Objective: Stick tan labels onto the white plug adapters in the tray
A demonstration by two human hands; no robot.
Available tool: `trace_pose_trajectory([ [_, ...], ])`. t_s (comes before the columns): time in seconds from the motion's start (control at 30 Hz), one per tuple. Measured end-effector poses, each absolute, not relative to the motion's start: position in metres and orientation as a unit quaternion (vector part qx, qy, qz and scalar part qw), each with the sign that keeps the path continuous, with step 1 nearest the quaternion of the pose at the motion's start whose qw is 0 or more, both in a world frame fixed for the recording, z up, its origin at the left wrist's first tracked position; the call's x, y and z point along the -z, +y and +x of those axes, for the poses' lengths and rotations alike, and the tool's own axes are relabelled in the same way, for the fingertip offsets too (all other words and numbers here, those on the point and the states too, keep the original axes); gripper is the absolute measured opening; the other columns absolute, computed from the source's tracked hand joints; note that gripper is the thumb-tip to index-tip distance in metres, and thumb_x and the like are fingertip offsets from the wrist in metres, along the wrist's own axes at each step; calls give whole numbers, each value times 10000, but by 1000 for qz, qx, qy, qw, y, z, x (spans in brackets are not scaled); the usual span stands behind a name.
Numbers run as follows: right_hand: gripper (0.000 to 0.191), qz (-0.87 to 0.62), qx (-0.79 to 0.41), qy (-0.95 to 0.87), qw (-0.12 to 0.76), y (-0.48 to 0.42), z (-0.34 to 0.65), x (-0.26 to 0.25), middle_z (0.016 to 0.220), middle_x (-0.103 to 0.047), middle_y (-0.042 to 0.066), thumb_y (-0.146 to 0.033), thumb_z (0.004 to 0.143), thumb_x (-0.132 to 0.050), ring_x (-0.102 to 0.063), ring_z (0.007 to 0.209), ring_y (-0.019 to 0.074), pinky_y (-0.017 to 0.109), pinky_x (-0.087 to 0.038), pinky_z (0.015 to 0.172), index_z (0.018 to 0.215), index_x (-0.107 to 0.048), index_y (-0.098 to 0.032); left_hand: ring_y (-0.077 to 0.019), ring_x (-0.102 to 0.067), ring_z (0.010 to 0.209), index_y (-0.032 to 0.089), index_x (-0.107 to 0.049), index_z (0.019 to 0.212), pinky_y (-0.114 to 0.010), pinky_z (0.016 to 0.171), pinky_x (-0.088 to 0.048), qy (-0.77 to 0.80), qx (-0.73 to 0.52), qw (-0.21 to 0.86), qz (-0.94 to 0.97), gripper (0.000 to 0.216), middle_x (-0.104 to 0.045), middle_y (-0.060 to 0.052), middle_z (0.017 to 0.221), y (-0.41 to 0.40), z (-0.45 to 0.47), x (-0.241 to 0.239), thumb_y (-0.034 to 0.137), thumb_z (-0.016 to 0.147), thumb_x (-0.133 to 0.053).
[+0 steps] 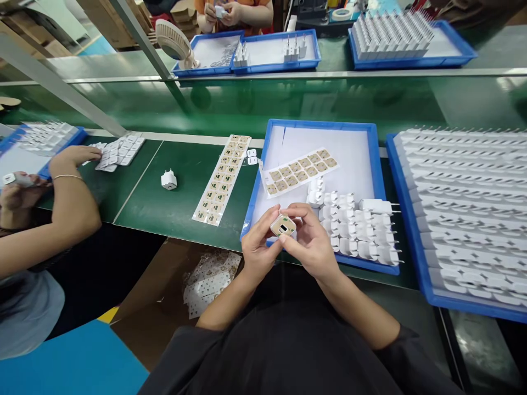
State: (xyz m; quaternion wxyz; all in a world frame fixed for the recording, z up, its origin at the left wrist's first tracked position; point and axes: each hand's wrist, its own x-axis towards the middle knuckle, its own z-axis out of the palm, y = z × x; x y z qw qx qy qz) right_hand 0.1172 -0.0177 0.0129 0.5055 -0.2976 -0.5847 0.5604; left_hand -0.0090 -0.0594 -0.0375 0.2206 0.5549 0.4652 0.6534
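Note:
Both my hands hold one white plug charger in front of me, over the near edge of a blue tray. A tan sticker with port cut-outs lies on the charger's upturned face. My left hand has its fingers and thumb closed on the left side. My right hand grips the right side, its thumb on the near edge of the face. The tray holds a sheet of tan stickers and rows of white plug chargers. Left of it lies a longer sticker sheet.
A single charger stands on the green bench. A full blue tray stands right. On the left, a co-worker's arm reaches to white sheets. Beyond the green belt are more trays and a fan.

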Motion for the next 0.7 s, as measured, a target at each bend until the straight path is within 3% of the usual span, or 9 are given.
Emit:
trace_pose_trajectory([
  [0.1,279,-323,-527,-582,528,-19,111,-11,1035,-562,16,-155,800,-717,-590,935,170,312,-496,812,1056,-666,-254,-277,-704,1282,319,-624,1454,-361,999,-657,463,-635,159,598,591,-692,-96,1431,-58,-10,35,169,901,-769],
  [0.2,58,-324,-531,-569,538,-16,111,-14,918,-559,-4,-184,896,-655,-577,818,145,295,-493,755,920,-647,-237,-266,-706,1280,327,-611,1467,-362,1039,-638,448,-626,127,626,643,-683,-93,1444,-59,-13,33,142,877,-790],
  [0.3,94,-316,-512,-616,509,-9,119,-22,894,-629,9,-201,967,-612,-620,836,156,303,-503,756,923,-690,-228,-267,-710,1272,329,-603,1475,-319,962,-666,447,-628,150,619,669,-680,-96,1448,-60,-17,32,155,863,-811],
  [0.5,61,-288,-387,-744,462,2,133,-40,902,-712,22,-170,972,-675,-671,822,166,313,-554,761,987,-704,-222,-269,-718,1249,320,-609,1461,-271,819,-668,450,-622,165,619,628,-698,-106,1421,-64,-22,26,183,878,-796],
  [0.63,142,-246,-205,-814,485,-1,129,-37,1024,-685,66,-111,973,-654,-671,890,182,311,-580,776,1020,-693,-240,-181,-763,903,275,-666,1359,-242,688,-616,528,-585,144,599,494,-784,-78,1216,-68,-27,24,251,881,-786],
  [0.7,147,-207,-178,-830,486,-8,125,-31,1067,-670,80,-111,975,-650,-666,904,180,300,-584,779,1038,-685,-239,-155,-713,790,254,-693,1282,-259,689,-594,595,-554,140,565,431,-789,-59,1103,-69,-35,25,290,863,-792],
])
